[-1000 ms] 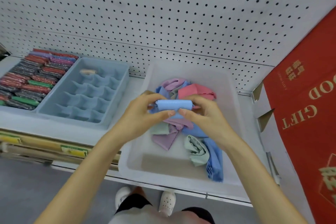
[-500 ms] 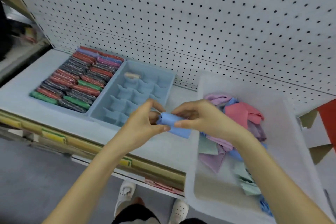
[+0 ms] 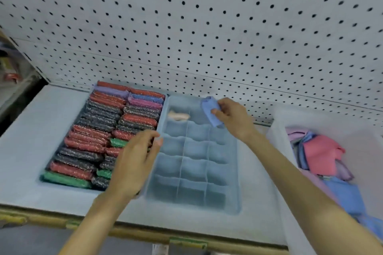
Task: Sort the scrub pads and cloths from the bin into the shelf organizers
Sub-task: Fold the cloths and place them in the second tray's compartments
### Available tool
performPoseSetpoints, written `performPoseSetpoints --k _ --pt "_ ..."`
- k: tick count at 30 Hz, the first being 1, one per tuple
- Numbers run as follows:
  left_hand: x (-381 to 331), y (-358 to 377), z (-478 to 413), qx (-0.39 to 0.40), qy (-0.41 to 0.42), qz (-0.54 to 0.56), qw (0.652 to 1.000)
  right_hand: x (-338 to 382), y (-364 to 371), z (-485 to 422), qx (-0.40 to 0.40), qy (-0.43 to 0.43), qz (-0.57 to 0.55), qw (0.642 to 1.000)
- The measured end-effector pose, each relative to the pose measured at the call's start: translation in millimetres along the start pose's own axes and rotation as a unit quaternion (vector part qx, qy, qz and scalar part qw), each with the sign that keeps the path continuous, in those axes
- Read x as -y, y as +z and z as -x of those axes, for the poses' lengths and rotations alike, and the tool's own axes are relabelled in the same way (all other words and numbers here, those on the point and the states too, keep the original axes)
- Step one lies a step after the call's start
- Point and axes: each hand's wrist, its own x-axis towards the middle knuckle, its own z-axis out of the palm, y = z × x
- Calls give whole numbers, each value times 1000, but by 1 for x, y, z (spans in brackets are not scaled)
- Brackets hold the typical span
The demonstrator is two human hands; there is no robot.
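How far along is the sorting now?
Done: scrub pads look fully packed; one pale cloth sits in the divided organizer. In hand: the right hand holds a rolled blue cloth over its back row; the left hand hovers at its edge. Left: most cells empty, cloths piled in the bin.

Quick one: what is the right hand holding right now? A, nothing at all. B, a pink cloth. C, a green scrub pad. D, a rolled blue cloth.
D: the right hand pinches a rolled blue cloth above the far right corner of the divided tray.
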Motion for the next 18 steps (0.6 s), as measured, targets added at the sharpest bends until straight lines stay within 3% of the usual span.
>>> performPoseSetpoints --k 6,10,15,18 --pt "34 25 -39 91 109 -166 976 -20 44 -42 -6 -6 257 966" --pt "36 32 -39 96 117 -227 962 -16 55 -41 -66 -125 410 901" --pt "43 32 -38 91 102 -253 958 -12 60 -42 -25 -146 292 945" --pt "49 29 -36 85 104 -247 960 -9 62 -47 47 -126 305 943"
